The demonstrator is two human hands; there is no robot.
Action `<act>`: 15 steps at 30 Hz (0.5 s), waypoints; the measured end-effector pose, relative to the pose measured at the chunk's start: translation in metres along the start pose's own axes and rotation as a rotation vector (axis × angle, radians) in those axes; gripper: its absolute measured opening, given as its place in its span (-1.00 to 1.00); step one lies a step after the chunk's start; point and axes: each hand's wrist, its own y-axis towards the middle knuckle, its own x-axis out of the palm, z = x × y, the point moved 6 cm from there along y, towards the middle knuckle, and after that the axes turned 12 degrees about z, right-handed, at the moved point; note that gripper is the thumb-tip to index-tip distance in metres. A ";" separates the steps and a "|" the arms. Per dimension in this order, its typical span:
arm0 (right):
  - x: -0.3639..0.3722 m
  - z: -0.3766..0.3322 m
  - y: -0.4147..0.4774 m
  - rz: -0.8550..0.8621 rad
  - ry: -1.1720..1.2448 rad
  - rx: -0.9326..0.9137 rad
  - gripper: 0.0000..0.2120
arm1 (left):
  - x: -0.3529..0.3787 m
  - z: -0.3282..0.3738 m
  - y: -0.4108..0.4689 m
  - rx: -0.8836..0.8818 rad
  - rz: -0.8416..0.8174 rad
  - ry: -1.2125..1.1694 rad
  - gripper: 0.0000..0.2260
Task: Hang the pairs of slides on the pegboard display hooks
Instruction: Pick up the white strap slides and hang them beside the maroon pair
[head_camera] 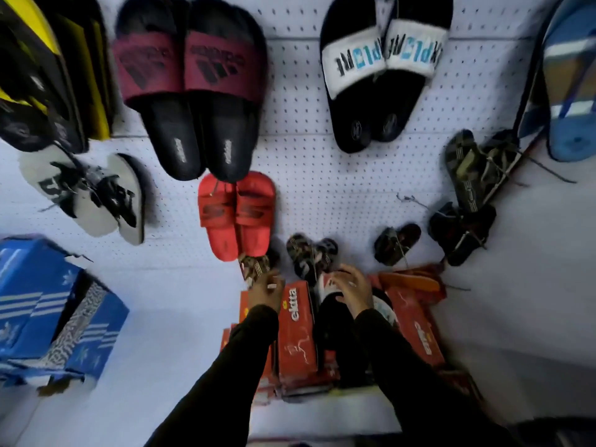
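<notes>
White pegboard (306,175) across the upper view, hung with pairs: maroon-strapped black slides (190,88) upper left, black slides with white lettered straps (383,69) upper right, red slides (237,216) at centre, grey-and-black pair (93,195) at left. Smaller dark pairs low on the board, near the hands: a patterned pair (311,253) just above the right hand.

Left hand (266,291) over a stack of red boxes (296,337), fingertips at a small patterned slide (254,266); grip unclear, blurred. Right hand (353,290) resting on a black-and-white slide (332,312) lying on the boxes, fingers curled loosely over its strap end; closed grasp or mere touch, cannot tell. Black sleeves on both arms. Blue striped boxes (48,311) far left.
</notes>
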 end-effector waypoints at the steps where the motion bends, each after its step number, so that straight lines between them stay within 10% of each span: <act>1: -0.015 0.017 0.003 0.043 -0.012 0.041 -0.71 | 0.014 -0.009 -0.007 -0.005 -0.056 0.037 -0.73; 8: -0.106 0.125 0.014 0.248 -0.392 0.321 -0.51 | 0.096 -0.064 -0.046 -0.144 -0.389 0.225 -0.52; 15: -0.086 0.175 -0.002 0.043 -0.084 0.728 -0.52 | 0.133 -0.086 -0.045 -0.208 -0.379 0.335 -0.50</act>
